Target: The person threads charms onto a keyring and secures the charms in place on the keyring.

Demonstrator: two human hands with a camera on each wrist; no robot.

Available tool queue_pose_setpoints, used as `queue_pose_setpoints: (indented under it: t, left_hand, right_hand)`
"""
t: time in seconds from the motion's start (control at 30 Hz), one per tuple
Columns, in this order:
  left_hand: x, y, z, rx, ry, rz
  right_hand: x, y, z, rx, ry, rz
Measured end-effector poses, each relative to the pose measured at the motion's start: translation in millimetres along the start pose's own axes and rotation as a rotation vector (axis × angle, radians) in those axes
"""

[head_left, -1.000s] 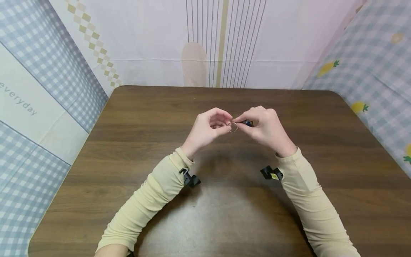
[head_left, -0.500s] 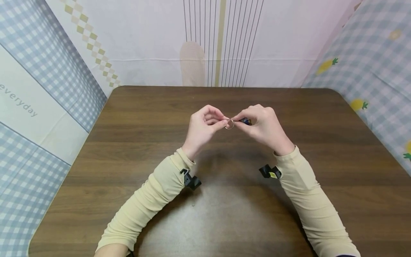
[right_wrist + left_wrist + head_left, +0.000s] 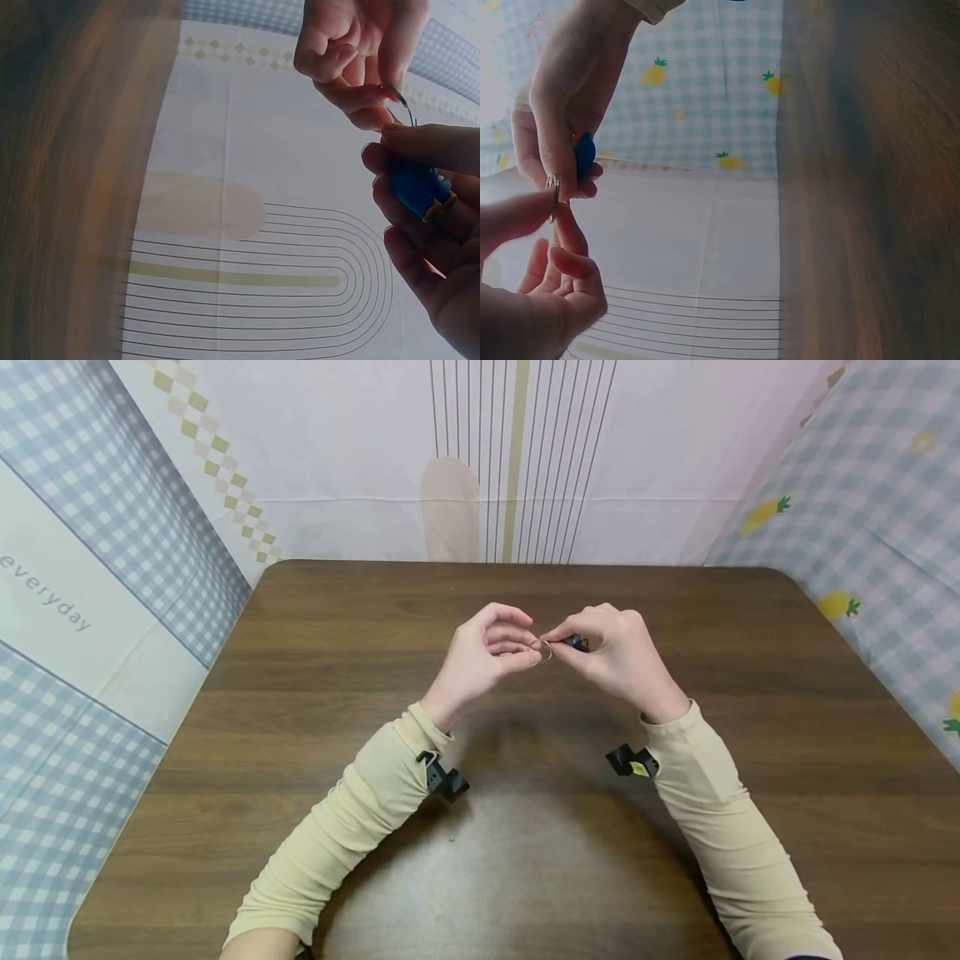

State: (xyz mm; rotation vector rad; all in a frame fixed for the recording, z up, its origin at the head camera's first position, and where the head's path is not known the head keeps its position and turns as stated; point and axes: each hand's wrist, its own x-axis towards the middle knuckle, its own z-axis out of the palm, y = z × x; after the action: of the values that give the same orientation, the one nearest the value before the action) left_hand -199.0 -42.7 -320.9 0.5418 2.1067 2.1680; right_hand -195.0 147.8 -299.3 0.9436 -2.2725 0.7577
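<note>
The left hand (image 3: 480,656) is raised above the table (image 3: 315,710) with thumb and forefinger pinched on the near-left arc of a small metal ring (image 3: 542,649), its other fingers loosely curled behind; the ring hangs in the gap between the two hands, touching both, clear of the wood below; it is a thin, silvery split ring of wire, shown edge-on in the left wrist view (image 3: 553,187) and as a fine curved sliver in the right wrist view (image 3: 406,110); it is probably very light, stiff and springy, and smooth enough to slip from fingertips, so the best hold would be a firm pinch across the wire on opposite sides, leaving the split end free; just right of it, the right hand (image 3: 618,656) has its fingers curled round a small blue charm (image 3: 575,643), with thumb and fingertip pressed at the ring's right edge; the charm looks rounded and glossy, blue with an orange-yellow trim at one end (image 3: 420,191), likely hard plastic or rubber, light and unlikely to break; whether it is already threaded on the ring cannot be told; both forearms wear pale yellow sleeves (image 3: 352,827).
</note>
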Motion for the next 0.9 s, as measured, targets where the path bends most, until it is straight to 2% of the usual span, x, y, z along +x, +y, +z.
queue_pose_setpoints:
  t: [0.13, 0.23, 0.47, 0.67, 0.9]
  left_hand:
    - [1.2, -0.5, 0.1, -0.018, 0.031, -0.042]
    - [2.1, -1.5, 0.5, -0.036, 0.045, -0.043]
    - [1.8, -0.7, -2.3, 0.053, 0.052, 0.068]
    - [0.7, 1.6, -4.3, 0.132, 0.019, 0.116]
    - [0.2, -0.6, -4.0, 0.035, 0.023, 0.05]
  right_hand:
    - [0.1, 0.2, -0.4, 0.005, 0.011, 0.002]
    - [0.3, 0.8, -0.1, 0.009, 0.014, 0.004]
    - [1.2, 1.9, 2.1, 0.013, -0.013, -0.003]
    - [1.1, 2.3, 2.3, 0.011, -0.031, 0.0]
    - [-0.1, 3.4, 2.6, -0.007, -0.018, 0.017]
